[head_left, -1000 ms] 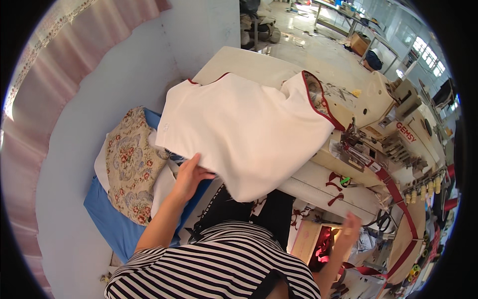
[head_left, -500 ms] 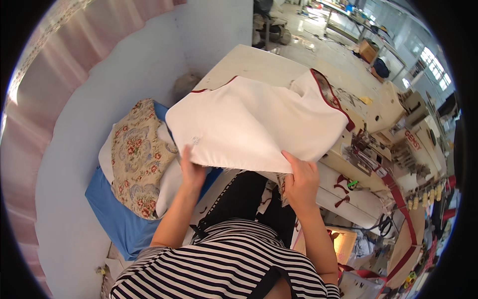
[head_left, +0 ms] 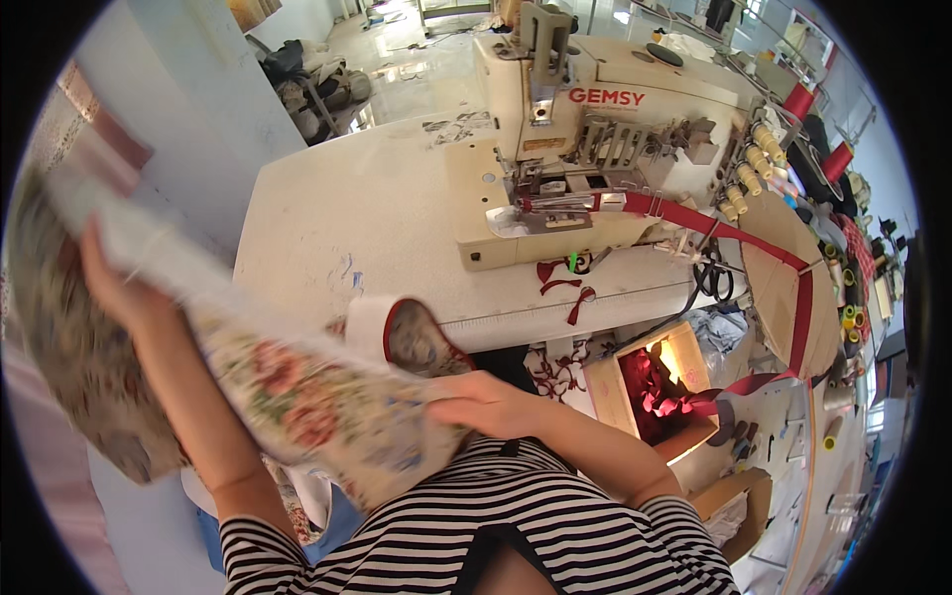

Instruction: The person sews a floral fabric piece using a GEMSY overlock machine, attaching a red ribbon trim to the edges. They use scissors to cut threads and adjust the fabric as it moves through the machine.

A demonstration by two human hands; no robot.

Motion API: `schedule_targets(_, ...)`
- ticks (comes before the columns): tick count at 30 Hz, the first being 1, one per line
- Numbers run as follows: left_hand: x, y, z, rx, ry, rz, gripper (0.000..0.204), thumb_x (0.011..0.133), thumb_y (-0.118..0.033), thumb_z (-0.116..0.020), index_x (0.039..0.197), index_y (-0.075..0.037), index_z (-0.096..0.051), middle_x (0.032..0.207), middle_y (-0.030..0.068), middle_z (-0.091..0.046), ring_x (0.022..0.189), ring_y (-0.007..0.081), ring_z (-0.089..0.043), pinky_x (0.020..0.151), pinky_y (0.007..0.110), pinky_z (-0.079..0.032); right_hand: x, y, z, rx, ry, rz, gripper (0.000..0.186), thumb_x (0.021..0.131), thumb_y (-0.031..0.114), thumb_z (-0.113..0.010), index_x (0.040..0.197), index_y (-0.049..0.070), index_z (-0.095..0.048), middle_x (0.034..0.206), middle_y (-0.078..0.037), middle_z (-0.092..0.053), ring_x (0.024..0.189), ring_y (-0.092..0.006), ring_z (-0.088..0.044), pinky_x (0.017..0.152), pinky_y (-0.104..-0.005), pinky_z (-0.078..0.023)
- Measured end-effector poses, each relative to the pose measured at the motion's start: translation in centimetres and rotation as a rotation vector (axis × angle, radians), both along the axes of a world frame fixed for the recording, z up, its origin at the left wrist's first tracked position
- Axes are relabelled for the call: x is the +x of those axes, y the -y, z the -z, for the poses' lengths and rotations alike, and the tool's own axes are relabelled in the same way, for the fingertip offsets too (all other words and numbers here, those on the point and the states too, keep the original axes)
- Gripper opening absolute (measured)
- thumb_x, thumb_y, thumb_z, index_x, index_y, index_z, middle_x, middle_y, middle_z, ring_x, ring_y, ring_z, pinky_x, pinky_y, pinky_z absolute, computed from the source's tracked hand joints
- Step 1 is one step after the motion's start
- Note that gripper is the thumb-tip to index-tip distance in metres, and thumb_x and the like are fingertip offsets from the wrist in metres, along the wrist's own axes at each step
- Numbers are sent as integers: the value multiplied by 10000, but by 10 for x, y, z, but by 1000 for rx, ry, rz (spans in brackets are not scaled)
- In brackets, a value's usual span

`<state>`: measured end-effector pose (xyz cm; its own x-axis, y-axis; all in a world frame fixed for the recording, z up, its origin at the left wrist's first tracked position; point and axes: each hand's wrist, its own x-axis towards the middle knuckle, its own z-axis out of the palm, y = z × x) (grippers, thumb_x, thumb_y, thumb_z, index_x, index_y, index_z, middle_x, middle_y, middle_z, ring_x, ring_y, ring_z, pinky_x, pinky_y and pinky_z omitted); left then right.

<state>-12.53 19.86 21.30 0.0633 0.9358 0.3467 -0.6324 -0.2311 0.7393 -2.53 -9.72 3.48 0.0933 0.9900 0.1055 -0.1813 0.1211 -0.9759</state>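
Observation:
A floral fabric piece with a white backing stretches slantwise between my hands, smeared by motion at its far left. My left hand, raised at the left, is closed on its white-backed edge. In front of my body, my right hand pinches the fabric's other end. Near that hand, part of the piece curls up and shows a dark red bound edge. The raised cloth covers part of the table and what lies beneath it.
A cream sewing machine stands on the white table, fed by red binding tape. Red scraps and black scissors lie at the table's front. Below is a lit box of red tape; thread cones stand at right.
My left hand has swung up and left with the fabric, turning its floral side into view. My right hand has moved lower and left in view. The view has turned right toward the machine.

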Motion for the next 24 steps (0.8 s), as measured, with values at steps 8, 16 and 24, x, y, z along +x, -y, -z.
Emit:
schedule_targets(8,209,64,126,-31,-626,770,307,905,-93,-428,1183,34,-445,637,77,-556,461,152,-547,445,283,-474,61,86,59,-606,30,401,326,871,214,-536,1083,-30,-577,999,-48,-610,903,-96,-530,767,-234,-430)
schedule_targets(16,199,99,149,491,-754,739,394,947,-166,-450,1306,-30,-360,1059,127,-618,899,171,-604,801,292,-467,109,13,55,-235,226,761,292,915,254,-534,963,-28,-595,807,6,-580,714,-76,-485,621,-244,-401)
schedule_targets(24,161,106,152,1473,-1033,355,258,824,-50,-570,1076,-73,-619,1117,66,-588,1072,270,-501,926,381,-385,95,8,32,-288,-90,571,338,925,290,-512,913,-38,-591,768,11,-565,666,-56,-461,589,-239,-395)
